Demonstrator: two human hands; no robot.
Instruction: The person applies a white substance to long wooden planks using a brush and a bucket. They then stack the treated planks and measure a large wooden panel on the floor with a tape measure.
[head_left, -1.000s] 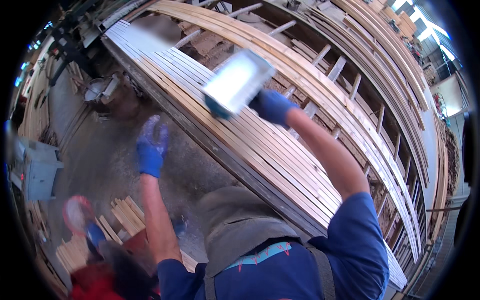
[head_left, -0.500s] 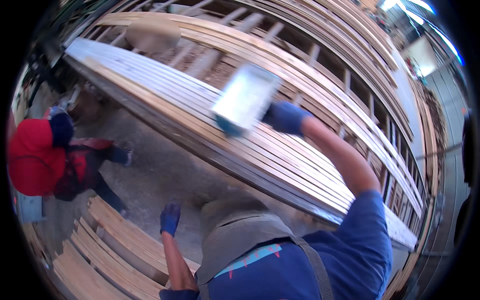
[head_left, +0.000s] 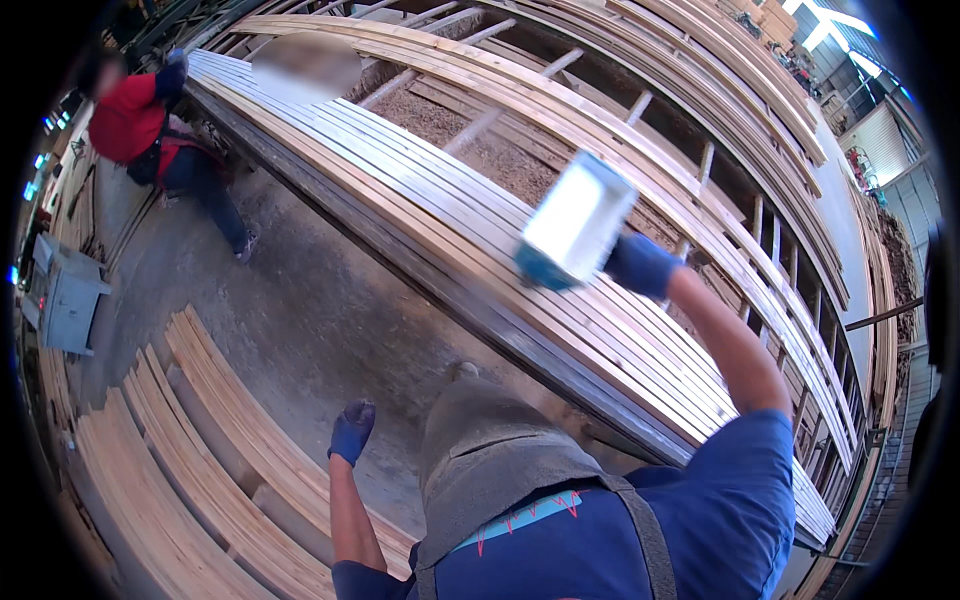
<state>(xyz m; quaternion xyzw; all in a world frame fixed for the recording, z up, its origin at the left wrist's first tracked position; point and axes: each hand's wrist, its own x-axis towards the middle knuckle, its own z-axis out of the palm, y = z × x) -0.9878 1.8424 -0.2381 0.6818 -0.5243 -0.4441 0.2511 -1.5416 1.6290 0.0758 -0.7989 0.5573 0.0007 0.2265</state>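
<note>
My right hand (head_left: pixel 637 266), in a blue glove, is raised over the long bed of pale wooden slats (head_left: pixel 440 215) and grips a short pale wooden board (head_left: pixel 578 219) by its end. The board tilts up and away from me, blurred. My left hand (head_left: pixel 351 432), also in a blue glove, hangs low at my side above the concrete floor (head_left: pixel 300 310), fingers loosely curled and holding nothing. It is near a low stack of planks (head_left: pixel 215 440) at my lower left.
A person in a red top (head_left: pixel 135 120) stands at the far left end of the slat bed. A grey metal box (head_left: pixel 65 300) sits at the left edge. More slat racks (head_left: pixel 700 110) run beyond, with wood chips below them.
My right hand has carried the board further right along the slats. My left hand stays down by my side. The person in red has moved up and away to the far left.
</note>
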